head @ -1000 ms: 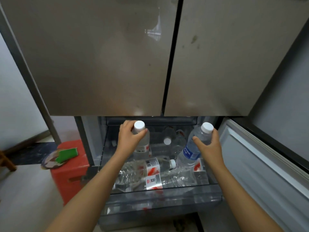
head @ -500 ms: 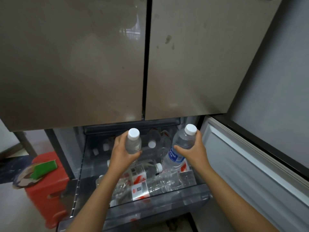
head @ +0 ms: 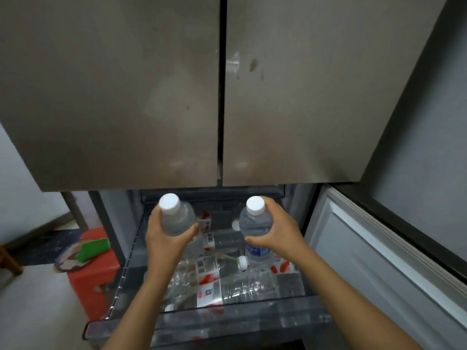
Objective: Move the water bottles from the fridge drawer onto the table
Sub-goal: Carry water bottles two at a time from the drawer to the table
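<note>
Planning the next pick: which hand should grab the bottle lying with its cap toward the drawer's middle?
Neither yet: left hand and right hand each hold an upright bottle. Once freed, right; the lying bottle's cap is nearer.

— What's in the open fridge drawer (head: 252, 322)?
— Clear water bottles (head: 227, 284) lying on their sides, close together.
— And on the red stool (head: 93, 279)?
— A green sponge (head: 94, 248).

Home kitchen: double-door fridge (head: 151, 97) w/ open drawer (head: 227, 322) of bottles, red plastic stool (head: 93, 279) beside (bare floor).
</note>
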Tool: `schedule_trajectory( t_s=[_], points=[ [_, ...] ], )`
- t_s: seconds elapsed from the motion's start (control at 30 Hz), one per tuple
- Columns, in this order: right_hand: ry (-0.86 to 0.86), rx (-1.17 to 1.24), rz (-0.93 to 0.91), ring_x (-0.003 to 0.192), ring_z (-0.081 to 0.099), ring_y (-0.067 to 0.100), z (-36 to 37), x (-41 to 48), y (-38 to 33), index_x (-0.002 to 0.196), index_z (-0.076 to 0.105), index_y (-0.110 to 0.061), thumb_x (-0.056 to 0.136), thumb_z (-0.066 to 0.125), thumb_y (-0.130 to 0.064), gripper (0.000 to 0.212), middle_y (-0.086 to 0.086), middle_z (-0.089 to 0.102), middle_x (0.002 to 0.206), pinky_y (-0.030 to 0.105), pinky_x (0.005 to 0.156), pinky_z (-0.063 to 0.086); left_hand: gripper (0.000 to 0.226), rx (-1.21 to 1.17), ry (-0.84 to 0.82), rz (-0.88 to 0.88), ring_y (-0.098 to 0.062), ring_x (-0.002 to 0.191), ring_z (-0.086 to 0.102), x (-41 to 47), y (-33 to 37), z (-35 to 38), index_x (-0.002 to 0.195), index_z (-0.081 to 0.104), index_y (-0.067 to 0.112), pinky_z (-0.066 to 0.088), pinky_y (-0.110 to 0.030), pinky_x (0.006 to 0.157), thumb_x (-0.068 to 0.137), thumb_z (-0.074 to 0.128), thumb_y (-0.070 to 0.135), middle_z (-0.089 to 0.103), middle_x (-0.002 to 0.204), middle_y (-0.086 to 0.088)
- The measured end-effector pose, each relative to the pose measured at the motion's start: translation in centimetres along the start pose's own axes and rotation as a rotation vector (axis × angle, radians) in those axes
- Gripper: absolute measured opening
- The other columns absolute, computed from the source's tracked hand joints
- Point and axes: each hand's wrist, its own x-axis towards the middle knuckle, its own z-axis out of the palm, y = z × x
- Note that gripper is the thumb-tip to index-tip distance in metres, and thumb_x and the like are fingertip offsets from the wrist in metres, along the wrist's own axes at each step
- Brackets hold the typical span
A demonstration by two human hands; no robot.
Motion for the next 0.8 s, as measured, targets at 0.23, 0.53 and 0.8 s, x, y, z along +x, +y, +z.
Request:
schedule_trajectory(
  t_s=[0.23,0.53,0.8],
  points=[
    [-0.182,0.232,-0.312,0.111,0.052,0.011,-3.1,1.5,-6.4,0.103,0.037,-0.057,0.061,0.083,-0.019,0.073,-0.007,0.052,0.12,0.033,0.095,0.047,0.06,-0.014,0.259,0.109,-0.007,0.101,0.053,-2.2,8.1,-4.3,0.11,0.041,0.031,0.044,-0.024,0.083,0.068,0.075,0.006,0.053,0.107,0.01],
    [-0.536,0.636,-0.548,0.087,0.061,-0.009,-0.3,1.9,-13.8,0.102,0.044,-0.032,0.065,0.076,0.004,0.061,-0.013,0.058,0.098,0.011,0.071,0.051,0.061,0.193,0.551,-0.016,-0.01,0.094,0.056,-9.9,12.1,-11.1,0.109,0.044,0.031,0.046,-0.032,0.081,0.066,0.077,0.003,0.056,0.099,0.011],
    [-0.883,0.691,-0.624,0.098,0.059,0.006,4.8,-3.3,-18.3,0.102,0.042,-0.037,0.068,0.076,-0.005,0.057,-0.012,0.056,0.104,0.016,0.076,0.054,0.061,0.342,0.802,-0.238,-0.012,0.091,0.055,-20.1,12.5,-16.9,0.115,0.046,0.026,0.044,-0.036,0.082,0.066,0.077,0.004,0.056,0.097,0.01]
  ],
)
